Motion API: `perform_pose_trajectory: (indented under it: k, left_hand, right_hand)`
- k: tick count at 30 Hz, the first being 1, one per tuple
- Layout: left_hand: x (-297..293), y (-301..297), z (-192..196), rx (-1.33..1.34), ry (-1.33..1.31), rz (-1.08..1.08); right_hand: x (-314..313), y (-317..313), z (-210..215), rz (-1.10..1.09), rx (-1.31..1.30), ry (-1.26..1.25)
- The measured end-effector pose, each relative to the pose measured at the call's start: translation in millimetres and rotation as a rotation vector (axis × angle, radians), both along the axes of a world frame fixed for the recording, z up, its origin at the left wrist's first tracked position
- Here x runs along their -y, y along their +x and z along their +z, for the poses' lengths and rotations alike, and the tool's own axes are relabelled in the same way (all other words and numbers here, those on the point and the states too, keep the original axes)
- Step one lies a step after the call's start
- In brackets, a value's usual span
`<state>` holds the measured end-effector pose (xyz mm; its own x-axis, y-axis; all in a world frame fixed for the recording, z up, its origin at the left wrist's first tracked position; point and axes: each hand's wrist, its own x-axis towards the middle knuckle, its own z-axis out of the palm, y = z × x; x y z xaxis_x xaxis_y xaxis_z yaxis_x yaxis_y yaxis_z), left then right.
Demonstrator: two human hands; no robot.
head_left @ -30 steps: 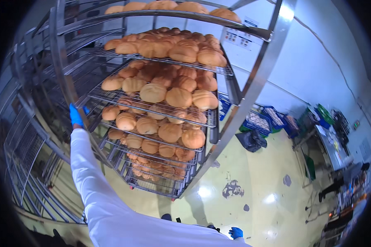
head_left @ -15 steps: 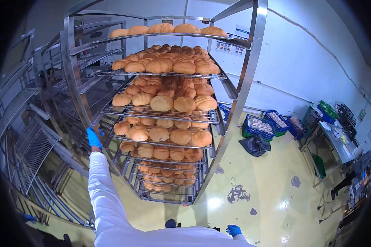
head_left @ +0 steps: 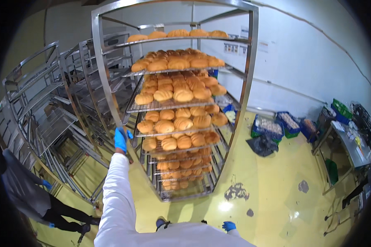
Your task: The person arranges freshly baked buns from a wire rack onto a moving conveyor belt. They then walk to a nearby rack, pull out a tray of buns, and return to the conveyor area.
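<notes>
My left hand (head_left: 121,140), in a blue glove, is closed around the left front upright of a tall metal rack (head_left: 251,53), with my arm stretched forward. The rack stands before me and carries several wire trays (head_left: 152,108), one above another. Golden bread rolls (head_left: 183,95) with scored tops lie in rows on them; those at the back look darker. Down by my right side hangs my right hand (head_left: 228,226), also gloved in blue. It touches nothing I can see, and its fingers look loosely apart.
Another person (head_left: 29,193) in a grey top and black trousers stands at the left, beside other metal racks (head_left: 49,88). Blue crates (head_left: 268,127) and a black plastic bag (head_left: 262,145) sit by the right wall. A steel table (head_left: 352,146) stands farther right.
In view, the rack's lower part and my left hand have shifted right, the hand still on the upright. More of the other person now shows at the left. My right hand remains low.
</notes>
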<state>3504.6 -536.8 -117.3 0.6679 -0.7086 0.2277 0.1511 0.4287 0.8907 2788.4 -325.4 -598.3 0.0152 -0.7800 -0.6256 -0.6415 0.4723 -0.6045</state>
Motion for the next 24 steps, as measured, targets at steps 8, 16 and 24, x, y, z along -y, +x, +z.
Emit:
perform_pose_trajectory:
  k: [8, 16, 24]
  left_hand:
    - [-38.6, -186.7, 18.1, 0.130, -0.021, -0.198]
    - [-41.1, -371.2, 11.9, 0.166, 0.058, -0.168]
    - [-50.4, -542.4, 9.7, 0.131, 0.071, -0.141]
  right_hand:
    - [-130.6, -140.0, -8.6, -0.054, -0.053, -0.232]
    - [-347.0, -282.1, 47.1, -0.713, 0.326, 0.233]
    - [-427.8, -469.2, 31.2, -0.965, 0.356, 0.126]
